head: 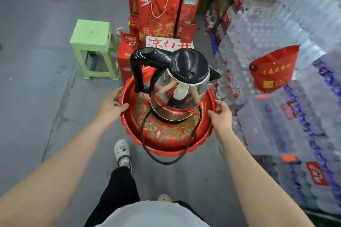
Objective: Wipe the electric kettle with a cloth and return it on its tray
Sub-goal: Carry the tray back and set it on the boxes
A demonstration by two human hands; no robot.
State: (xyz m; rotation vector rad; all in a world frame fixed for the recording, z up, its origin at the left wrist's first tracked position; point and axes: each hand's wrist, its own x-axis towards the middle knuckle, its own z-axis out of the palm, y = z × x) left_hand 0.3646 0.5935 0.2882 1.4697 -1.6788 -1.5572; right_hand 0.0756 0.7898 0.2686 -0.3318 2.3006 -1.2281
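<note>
While the kettle (178,86) stands upright on the red tray (166,139) at frame centre, the left hand (110,106) and right hand (220,116) grip the tray's side rims, fingers curled around them.

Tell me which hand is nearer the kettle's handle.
Left. The left hand grips the tray's left rim, just below the handle; the right hand holds the right rim, beyond the kettle, on its spout side.
</note>
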